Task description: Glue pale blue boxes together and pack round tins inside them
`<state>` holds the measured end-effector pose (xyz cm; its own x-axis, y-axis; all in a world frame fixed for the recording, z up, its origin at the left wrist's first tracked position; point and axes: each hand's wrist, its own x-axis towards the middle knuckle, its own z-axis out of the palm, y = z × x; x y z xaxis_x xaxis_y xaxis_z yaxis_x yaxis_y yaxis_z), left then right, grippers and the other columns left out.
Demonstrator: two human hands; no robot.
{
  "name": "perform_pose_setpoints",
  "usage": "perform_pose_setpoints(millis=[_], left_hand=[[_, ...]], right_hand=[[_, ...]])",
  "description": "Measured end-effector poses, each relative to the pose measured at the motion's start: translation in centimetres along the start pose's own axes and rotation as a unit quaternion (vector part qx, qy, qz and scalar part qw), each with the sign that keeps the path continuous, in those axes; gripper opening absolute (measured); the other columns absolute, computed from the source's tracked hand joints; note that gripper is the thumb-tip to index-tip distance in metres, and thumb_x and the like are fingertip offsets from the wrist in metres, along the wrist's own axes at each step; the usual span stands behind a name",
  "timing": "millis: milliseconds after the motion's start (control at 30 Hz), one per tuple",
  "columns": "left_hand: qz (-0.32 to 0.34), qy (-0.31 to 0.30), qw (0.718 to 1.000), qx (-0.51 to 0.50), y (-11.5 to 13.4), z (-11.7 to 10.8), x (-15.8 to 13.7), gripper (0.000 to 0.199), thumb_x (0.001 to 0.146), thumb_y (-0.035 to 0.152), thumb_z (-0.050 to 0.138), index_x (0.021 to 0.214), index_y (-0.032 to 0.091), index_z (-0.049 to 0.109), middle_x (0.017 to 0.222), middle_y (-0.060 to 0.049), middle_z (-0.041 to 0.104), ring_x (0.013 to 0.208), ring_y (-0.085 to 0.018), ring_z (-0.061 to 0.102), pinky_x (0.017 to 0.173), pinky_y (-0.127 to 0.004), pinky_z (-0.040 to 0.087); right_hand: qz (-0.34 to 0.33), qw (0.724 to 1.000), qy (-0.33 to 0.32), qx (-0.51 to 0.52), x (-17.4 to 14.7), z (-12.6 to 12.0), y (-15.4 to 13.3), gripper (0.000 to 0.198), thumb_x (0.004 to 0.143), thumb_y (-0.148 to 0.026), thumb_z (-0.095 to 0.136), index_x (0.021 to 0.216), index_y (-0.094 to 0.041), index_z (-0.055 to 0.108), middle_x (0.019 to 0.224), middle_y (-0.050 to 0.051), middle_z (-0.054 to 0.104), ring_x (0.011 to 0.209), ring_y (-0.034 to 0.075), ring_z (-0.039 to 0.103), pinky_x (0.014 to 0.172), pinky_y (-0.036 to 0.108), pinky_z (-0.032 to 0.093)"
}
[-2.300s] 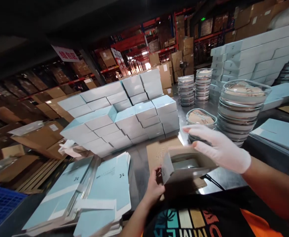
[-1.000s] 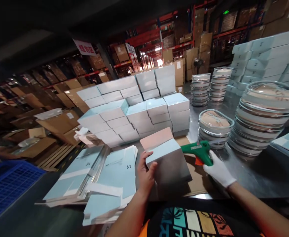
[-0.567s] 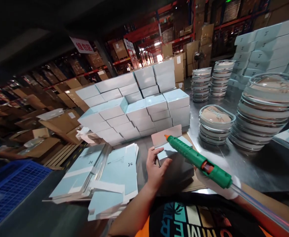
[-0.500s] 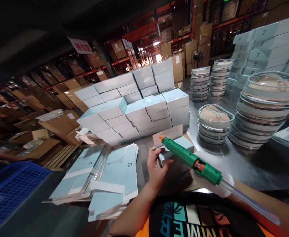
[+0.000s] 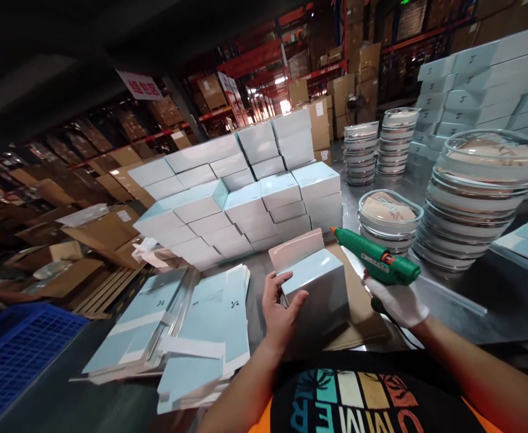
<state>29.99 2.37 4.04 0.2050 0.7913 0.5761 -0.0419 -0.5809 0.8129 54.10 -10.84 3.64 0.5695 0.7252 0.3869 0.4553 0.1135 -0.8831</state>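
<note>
My right hand (image 5: 397, 304), in a white glove, grips a green hot glue gun (image 5: 374, 255). Its orange nozzle points up and left, and a clear glue stick sticks out of its back. My bare left hand (image 5: 282, 310) holds the near left end of a light blue carton box (image 5: 316, 276), thumb and fingers curled about its corner. A raised flap (image 5: 295, 251) stands along the box's far side. Under and beside the box lies a sheet of brown cardboard (image 5: 370, 328). The gun is to the right of the box, apart from it.
Stacked pale blue boxes (image 5: 246, 210) form a wall behind. Flat cartons (image 5: 210, 313) lie to the left, near a blue crate (image 5: 24, 355). Stacks of clear round-edged containers (image 5: 475, 204) stand to the right, with more boxes (image 5: 480, 90) beyond. A cord hangs from the gun.
My right hand has swung the glue gun right, away from above the box, uncovering the box top. My left hand stays on the box. The view has shifted slightly.
</note>
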Motion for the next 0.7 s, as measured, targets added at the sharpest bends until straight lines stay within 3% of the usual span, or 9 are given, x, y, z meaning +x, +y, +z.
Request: perform_pose_setpoints(millis=[67,167,233,300,433,500,567,633,700], left_hand=[[-0.01,0.005,1.0,-0.015,0.0,-0.1,0.2,0.06,0.081,0.073,0.085,0.111,0.021,0.079,0.114,-0.009,0.07,0.108,-0.027,0.071,0.093,-0.034,0.057],[-0.038,0.0,0.999,-0.027,-0.1,-0.3,0.4,0.062,0.081,0.075,0.083,0.111,0.021,0.079,0.107,-0.008,0.073,0.104,-0.027,0.071,0.091,-0.034,0.057],[-0.058,-0.004,0.998,-0.03,-0.3,-0.5,0.5,0.064,0.082,0.077,0.081,0.112,0.021,0.079,0.104,-0.008,0.075,0.098,-0.026,0.071,0.087,-0.034,0.056],[-0.071,-0.007,0.997,-0.03,-0.5,-0.9,0.5,0.068,0.082,0.08,0.079,0.113,0.02,0.079,0.103,-0.008,0.077,0.095,-0.026,0.071,0.085,-0.034,0.057],[-0.071,-0.006,0.997,-0.02,-0.7,-1.1,0.6,0.071,0.083,0.082,0.075,0.116,0.019,0.079,0.107,-0.01,0.08,0.097,-0.028,0.073,0.087,-0.038,0.058],[-0.059,-0.009,0.998,-0.013,-0.6,-0.8,0.6,0.07,0.084,0.082,0.073,0.114,0.019,0.08,0.107,-0.01,0.08,0.098,-0.028,0.074,0.088,-0.037,0.058],[-0.043,-0.012,0.999,-0.014,-0.5,-0.4,0.6,0.069,0.083,0.083,0.073,0.11,0.02,0.081,0.107,-0.01,0.08,0.101,-0.028,0.074,0.089,-0.037,0.059],[-0.03,-0.02,0.999,-0.021,-0.6,-0.1,0.6,0.067,0.083,0.082,0.074,0.108,0.02,0.081,0.11,-0.011,0.08,0.105,-0.029,0.075,0.092,-0.037,0.059],[-0.02,-0.036,0.999,-0.023,-0.8,-0.2,0.5,0.066,0.082,0.081,0.076,0.107,0.02,0.081,0.115,-0.013,0.079,0.11,-0.03,0.075,0.095,-0.038,0.059]], right_hand=[[0.058,0.997,-0.002,0.051,0.0,0.3,0.6,0.041,0.094,-0.063,0.066,0.096,-0.023,0.075,0.072,0.006,0.076,0.054,0.021,0.065,0.05,0.035,0.056],[0.134,0.986,-0.044,0.093,0.4,1.1,1.5,0.058,0.096,-0.073,0.056,0.096,-0.018,0.077,0.082,0.015,0.081,0.059,0.025,0.072,0.053,0.039,0.06],[0.184,0.978,-0.082,0.059,1.1,1.0,2.5,0.068,0.097,-0.078,0.047,0.082,-0.019,0.076,0.073,0.017,0.079,0.057,0.027,0.072,0.051,0.039,0.058],[0.208,0.974,-0.091,-0.005,1.8,0.4,3.5,0.063,0.095,-0.075,0.048,0.066,-0.023,0.069,0.059,0.012,0.073,0.051,0.026,0.068,0.048,0.037,0.053],[0.175,0.979,-0.038,-0.1,2.6,-1.0,3.5,0.042,0.088,-0.055,0.067,0.058,-0.025,0.062,0.062,0.007,0.072,0.071,0.027,0.073,0.069,0.036,0.057],[0.136,0.986,-0.029,-0.097,2.5,-0.7,2.0,0.032,0.089,-0.056,0.069,0.081,-0.025,0.075,0.089,0.009,0.082,0.097,0.031,0.078,0.087,0.039,0.06],[0.087,0.994,-0.051,-0.034,2.5,0.6,-0.2,0.043,0.092,-0.06,0.067,0.114,-0.025,0.078,0.116,0.011,0.083,0.118,0.032,0.075,0.101,0.042,0.06],[0.049,0.993,-0.096,0.05,2.8,2.2,-2.4,0.049,0.094,-0.057,0.064,0.129,-0.025,0.074,0.122,0.011,0.082,0.122,0.032,0.074,0.105,0.044,0.061],[0.031,0.985,-0.139,0.099,3.2,3.7,-3.9,0.043,0.091,-0.044,0.061,0.126,-0.024,0.074,0.112,0.009,0.083,0.114,0.031,0.076,0.102,0.045,0.062]])
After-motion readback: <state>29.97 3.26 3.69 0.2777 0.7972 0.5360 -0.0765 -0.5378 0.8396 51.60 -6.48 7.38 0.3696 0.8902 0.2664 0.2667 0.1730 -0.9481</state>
